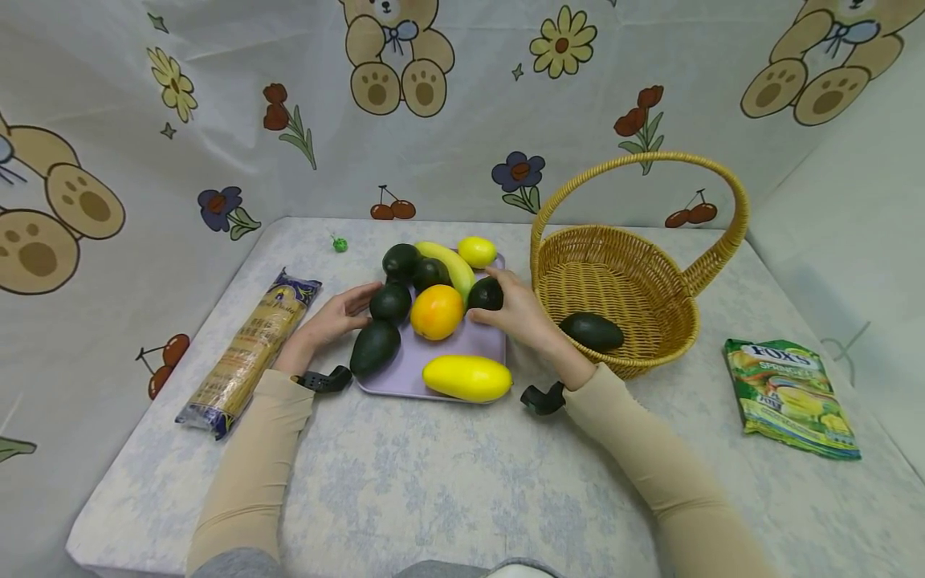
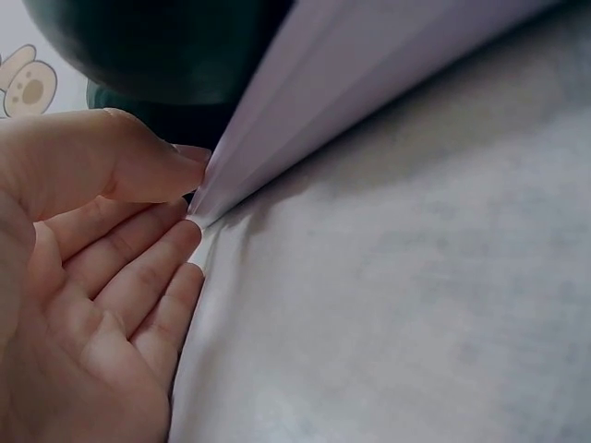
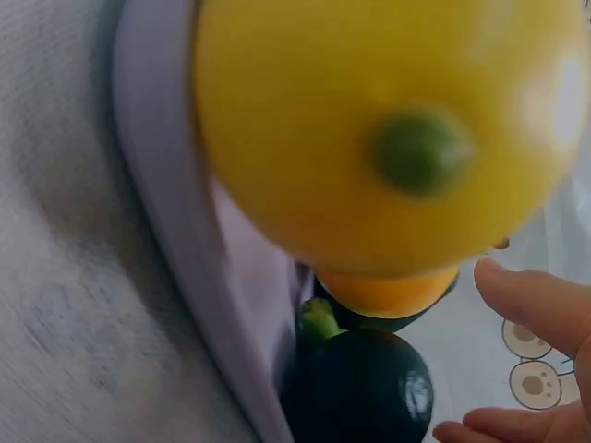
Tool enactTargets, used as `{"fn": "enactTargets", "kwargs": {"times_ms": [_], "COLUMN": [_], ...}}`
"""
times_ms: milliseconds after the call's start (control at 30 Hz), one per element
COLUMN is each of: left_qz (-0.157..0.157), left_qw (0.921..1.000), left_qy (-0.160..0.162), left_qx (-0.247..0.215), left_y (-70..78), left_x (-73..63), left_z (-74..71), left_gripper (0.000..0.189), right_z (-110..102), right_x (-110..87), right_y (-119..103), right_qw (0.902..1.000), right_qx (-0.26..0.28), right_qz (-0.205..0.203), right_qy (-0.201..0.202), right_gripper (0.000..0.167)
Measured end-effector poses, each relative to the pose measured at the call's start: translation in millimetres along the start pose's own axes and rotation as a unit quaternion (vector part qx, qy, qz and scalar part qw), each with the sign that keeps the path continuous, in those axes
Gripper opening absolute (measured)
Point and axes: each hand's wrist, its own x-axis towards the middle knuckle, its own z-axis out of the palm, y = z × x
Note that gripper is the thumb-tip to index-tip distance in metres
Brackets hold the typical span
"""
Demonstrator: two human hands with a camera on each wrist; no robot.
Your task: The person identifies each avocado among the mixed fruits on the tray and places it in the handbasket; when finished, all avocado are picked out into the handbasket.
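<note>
My left hand (image 1: pixel 336 318) is at the left edge of the lilac tray (image 1: pixel 451 360), loosely bent fingertips right at the rim. Beside them lie a dark green avocado (image 1: pixel 390 303) and a larger, longer one (image 1: pixel 375 348). At the tray's right side, my right hand (image 1: pixel 517 310) reaches over another avocado (image 1: pixel 486 294), thumb and fingers apart. The right wrist view shows that avocado (image 3: pixel 360 388) below the spread thumb. Also on the tray are an orange round fruit (image 1: pixel 438 312), a banana (image 1: pixel 458 269), a lemon (image 1: pixel 477 251) and a long yellow fruit (image 1: pixel 467 378).
A wicker basket (image 1: pixel 571 281) with a tall handle stands on the right, holding a long dark green fruit (image 1: pixel 592 331). Farther right lies a green Fox's candy bag (image 1: pixel 791 397). A pack of dry noodles (image 1: pixel 253 353) lies on the left, and a tiny green object (image 1: pixel 340 244) at the back.
</note>
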Motion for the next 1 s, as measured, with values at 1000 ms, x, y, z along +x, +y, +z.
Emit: {"fn": "enactTargets", "kwargs": {"times_ms": [1000], "left_qz": [0.012], "left_qw": [0.9998], "left_qy": [-0.004], "left_qx": [-0.013], "left_y": [-2.6], "left_x": [-0.7], "left_z": [-0.5], "left_gripper": [0.064], "right_z": [22], "right_x": [17.8], "right_y": [29], "right_qw": [0.9956], "right_qx": [0.037], "right_qz": [0.069], "right_qy": [0.051], "right_gripper": [0.099]}}
